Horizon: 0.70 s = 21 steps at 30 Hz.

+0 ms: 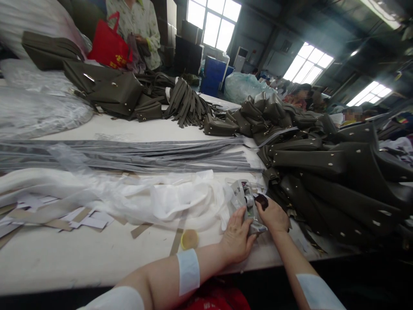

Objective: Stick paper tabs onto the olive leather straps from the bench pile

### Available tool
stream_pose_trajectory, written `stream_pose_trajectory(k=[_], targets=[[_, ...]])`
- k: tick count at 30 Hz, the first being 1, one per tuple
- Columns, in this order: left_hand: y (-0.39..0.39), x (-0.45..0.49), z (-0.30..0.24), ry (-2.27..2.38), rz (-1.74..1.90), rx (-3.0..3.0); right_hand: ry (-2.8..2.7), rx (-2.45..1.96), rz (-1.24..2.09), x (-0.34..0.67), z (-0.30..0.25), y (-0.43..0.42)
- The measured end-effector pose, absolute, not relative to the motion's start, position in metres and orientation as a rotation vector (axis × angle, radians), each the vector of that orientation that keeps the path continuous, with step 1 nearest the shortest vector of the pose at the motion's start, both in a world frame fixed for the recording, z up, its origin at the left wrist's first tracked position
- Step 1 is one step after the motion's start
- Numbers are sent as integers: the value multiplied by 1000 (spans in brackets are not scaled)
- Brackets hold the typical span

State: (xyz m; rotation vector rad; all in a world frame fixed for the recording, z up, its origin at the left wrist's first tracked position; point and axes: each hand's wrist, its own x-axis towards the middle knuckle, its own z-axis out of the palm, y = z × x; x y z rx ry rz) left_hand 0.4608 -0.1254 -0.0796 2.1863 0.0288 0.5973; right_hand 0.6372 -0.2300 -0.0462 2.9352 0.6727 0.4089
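Observation:
My left hand (237,234) rests on the white table (80,254) with its fingers laid against a small clear plastic packet (247,202) holding metal hardware. My right hand (273,215) is closed on the packet's right side and pinches a small dark piece (262,200) at its top. Just right of both hands lies a big heap of dark olive leather bags (329,172).
White plastic wrap (161,198), paper scraps (87,220) and a round yellow disc (189,239) lie left of the hands. Grey wrapped straps (129,156) cross the table. More olive bags (112,92) and straps (187,105) sit behind. A person with a red bag (109,45) stands at the far side.

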Motion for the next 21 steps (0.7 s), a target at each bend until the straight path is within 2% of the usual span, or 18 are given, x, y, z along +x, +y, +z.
stream_pose_trajectory(k=[12, 21], targets=[[-122, 457, -71, 83, 585, 2196, 1288, 2897, 317, 632, -94, -260], [-107, 437, -28, 16, 726, 2127, 1002, 3044, 340, 635, -122, -262]])
